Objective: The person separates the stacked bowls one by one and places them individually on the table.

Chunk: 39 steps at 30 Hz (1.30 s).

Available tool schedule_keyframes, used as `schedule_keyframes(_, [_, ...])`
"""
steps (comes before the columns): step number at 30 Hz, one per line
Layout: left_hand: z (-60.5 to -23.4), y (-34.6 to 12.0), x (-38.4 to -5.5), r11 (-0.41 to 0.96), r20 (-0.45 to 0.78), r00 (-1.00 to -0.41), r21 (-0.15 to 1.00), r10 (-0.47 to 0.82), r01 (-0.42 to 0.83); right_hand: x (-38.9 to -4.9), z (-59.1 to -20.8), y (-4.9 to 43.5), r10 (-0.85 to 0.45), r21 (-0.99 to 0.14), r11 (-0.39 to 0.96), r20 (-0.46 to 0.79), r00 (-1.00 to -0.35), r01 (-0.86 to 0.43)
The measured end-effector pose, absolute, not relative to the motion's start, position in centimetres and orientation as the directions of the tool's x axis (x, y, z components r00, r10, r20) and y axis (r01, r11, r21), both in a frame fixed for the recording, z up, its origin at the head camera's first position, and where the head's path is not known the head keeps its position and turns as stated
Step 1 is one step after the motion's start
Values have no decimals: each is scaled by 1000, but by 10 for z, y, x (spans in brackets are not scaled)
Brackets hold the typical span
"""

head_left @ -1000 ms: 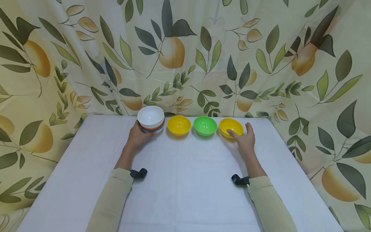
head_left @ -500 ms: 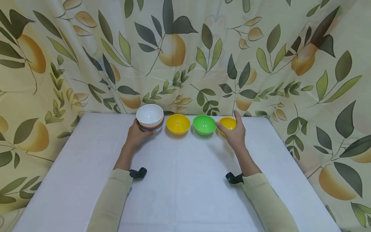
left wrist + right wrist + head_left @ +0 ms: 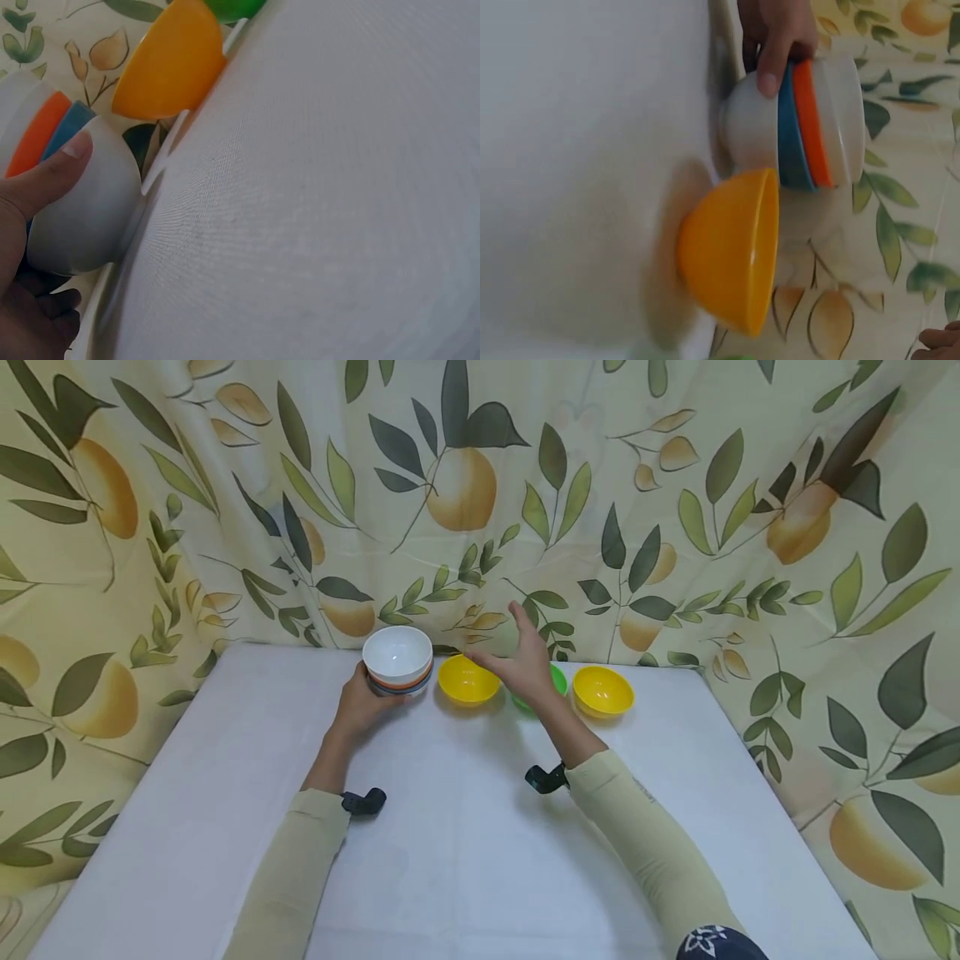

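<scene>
My left hand (image 3: pixel 358 706) grips a stack of nested bowls (image 3: pixel 397 656) at the back left of the table. In the left wrist view the thumb lies along the lower white bowl (image 3: pixel 90 202); above that come a blue bowl (image 3: pixel 71 124), an orange one (image 3: pixel 37 135) and a white one on top. Beside the stack stands a yellow bowl (image 3: pixel 468 687). My right hand (image 3: pixel 531 667), thumb and fingers spread and holding nothing, hovers over the green bowl (image 3: pixel 560 680) and partly hides it. Farther right sits a second yellow bowl (image 3: pixel 603 692).
A white cloth covers the table (image 3: pixel 457 860), and the bowls stand in a row along its back edge. Right behind them hangs a curtain (image 3: pixel 300 568) with a leaf and fruit print. Each wrist wears a small black camera (image 3: pixel 363 802).
My right hand has moved left from the right-hand yellow bowl, past the green bowl toward the left yellow one. My left hand keeps its grip on the stack of bowls.
</scene>
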<state>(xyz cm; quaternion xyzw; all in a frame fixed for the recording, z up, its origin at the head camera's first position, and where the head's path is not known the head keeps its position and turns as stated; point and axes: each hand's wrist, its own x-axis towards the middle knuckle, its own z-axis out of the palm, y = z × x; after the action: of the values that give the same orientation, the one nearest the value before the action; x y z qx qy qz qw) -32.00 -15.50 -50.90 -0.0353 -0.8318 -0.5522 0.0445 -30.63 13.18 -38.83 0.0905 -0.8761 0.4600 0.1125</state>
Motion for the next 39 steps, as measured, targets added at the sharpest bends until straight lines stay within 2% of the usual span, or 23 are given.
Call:
schedule_keyframes(10, [-507, -154, -317, 392, 101, -995, 915, 4, 94, -317, -384, 79, -188, -747, 583, 258, -948, -319])
schedule_keyframes(21, [-507, -155, -314, 397, 87, -996, 914, 17, 87, -319, -399, 52, -186, -757, 608, 160, -969, -241])
schedule_keyframes(31, [-507, -155, -315, 405, 114, -993, 908, 12, 109, -328, -411, 36, -212, -714, 648, 165, -963, -265])
schedule_keyframes(39, [-507, -155, -315, 399, 112, -994, 910, 17, 110, -331, -421, 31, -252, -716, 626, 189, -949, -309])
